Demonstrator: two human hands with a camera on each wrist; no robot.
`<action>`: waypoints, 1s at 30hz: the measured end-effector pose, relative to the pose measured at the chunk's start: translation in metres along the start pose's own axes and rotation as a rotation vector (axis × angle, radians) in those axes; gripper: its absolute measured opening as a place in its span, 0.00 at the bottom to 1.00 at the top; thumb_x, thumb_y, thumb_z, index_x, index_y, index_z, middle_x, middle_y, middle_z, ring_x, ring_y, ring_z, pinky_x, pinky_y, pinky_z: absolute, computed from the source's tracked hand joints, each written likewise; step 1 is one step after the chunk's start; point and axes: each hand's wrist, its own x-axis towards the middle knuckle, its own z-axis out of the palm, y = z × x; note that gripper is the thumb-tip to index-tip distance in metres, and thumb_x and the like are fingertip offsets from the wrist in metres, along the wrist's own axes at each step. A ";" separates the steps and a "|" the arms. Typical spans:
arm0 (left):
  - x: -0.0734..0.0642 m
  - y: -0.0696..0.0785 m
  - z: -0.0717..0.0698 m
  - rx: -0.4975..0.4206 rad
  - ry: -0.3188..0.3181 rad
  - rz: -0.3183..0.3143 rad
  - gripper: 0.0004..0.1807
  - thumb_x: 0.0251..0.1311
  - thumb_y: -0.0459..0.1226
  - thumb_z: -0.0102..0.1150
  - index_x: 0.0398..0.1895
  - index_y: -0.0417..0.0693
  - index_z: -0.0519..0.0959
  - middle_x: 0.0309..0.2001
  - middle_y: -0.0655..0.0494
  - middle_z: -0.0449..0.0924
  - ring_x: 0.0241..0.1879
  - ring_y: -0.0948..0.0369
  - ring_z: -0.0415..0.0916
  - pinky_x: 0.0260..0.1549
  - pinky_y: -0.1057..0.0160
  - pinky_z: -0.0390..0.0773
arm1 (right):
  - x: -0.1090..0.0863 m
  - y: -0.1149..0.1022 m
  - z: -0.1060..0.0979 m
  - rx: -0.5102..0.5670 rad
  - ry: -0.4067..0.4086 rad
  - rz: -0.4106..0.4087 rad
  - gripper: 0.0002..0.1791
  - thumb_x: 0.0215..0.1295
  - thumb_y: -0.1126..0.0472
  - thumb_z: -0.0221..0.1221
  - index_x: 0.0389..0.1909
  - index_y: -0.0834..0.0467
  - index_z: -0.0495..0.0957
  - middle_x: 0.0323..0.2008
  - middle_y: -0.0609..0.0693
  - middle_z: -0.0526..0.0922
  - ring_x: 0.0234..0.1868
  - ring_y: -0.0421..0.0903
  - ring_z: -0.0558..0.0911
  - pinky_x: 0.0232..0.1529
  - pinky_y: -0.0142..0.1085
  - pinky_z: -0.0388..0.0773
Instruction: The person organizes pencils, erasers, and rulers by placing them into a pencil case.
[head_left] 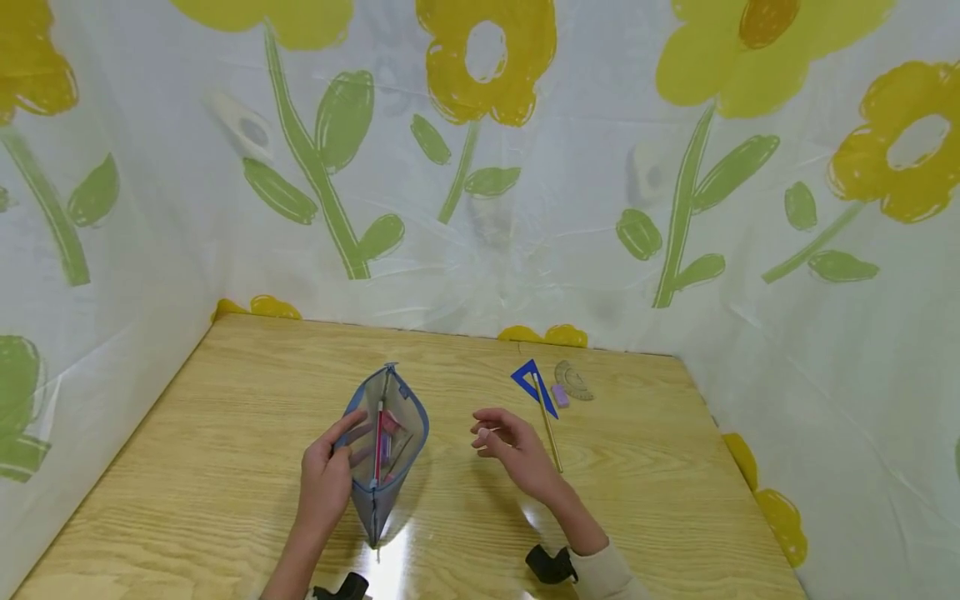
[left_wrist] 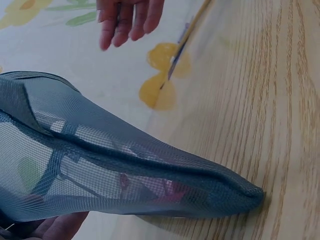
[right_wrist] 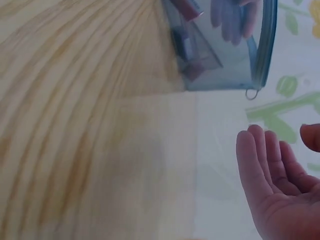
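Note:
A grey-blue mesh zip pouch [head_left: 414,425] stands unzipped on the table, its mouth spread wide. My left hand [head_left: 324,483] grips the pouch's left side, thumb outside and fingers seen through the mesh. Inside lie a red pencil [head_left: 378,450], a pink item and a purple item, blurred by the mesh in both wrist views. My right hand [head_left: 521,454] hovers right of the pouch, holding nothing, its fingers loosely bent. In the right wrist view, that hand [right_wrist: 280,185] appears palm up below the pouch's corner ring [right_wrist: 251,94].
Beyond my right hand lie a blue set square [head_left: 525,372], a gold-coloured pencil [head_left: 550,429] across it, a purple eraser [head_left: 560,396] and a clear protractor [head_left: 576,381]. A flower-printed white sheet [head_left: 480,267] borders the wooden table [head_left: 225,433] at the back and sides.

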 end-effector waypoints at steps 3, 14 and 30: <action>0.000 0.000 0.000 0.006 -0.005 0.009 0.29 0.67 0.22 0.29 0.68 0.30 0.71 0.67 0.35 0.72 0.53 0.72 0.79 0.49 0.72 0.83 | -0.003 0.005 -0.007 0.040 0.010 0.029 0.24 0.80 0.60 0.50 0.67 0.73 0.66 0.56 0.76 0.72 0.51 0.65 0.81 0.53 0.43 0.87; -0.003 0.000 0.001 0.007 -0.001 0.008 0.30 0.66 0.21 0.28 0.67 0.29 0.71 0.67 0.36 0.72 0.52 0.74 0.78 0.48 0.73 0.83 | -0.015 0.013 -0.036 -0.032 0.115 0.128 0.28 0.78 0.59 0.53 0.70 0.72 0.63 0.57 0.73 0.72 0.53 0.67 0.80 0.51 0.49 0.87; -0.004 -0.002 0.002 0.008 -0.012 0.016 0.30 0.65 0.21 0.28 0.68 0.28 0.70 0.67 0.34 0.72 0.52 0.76 0.78 0.49 0.74 0.82 | -0.010 0.010 -0.074 -0.132 0.302 0.232 0.24 0.74 0.66 0.55 0.66 0.73 0.67 0.50 0.66 0.76 0.43 0.60 0.84 0.38 0.48 0.90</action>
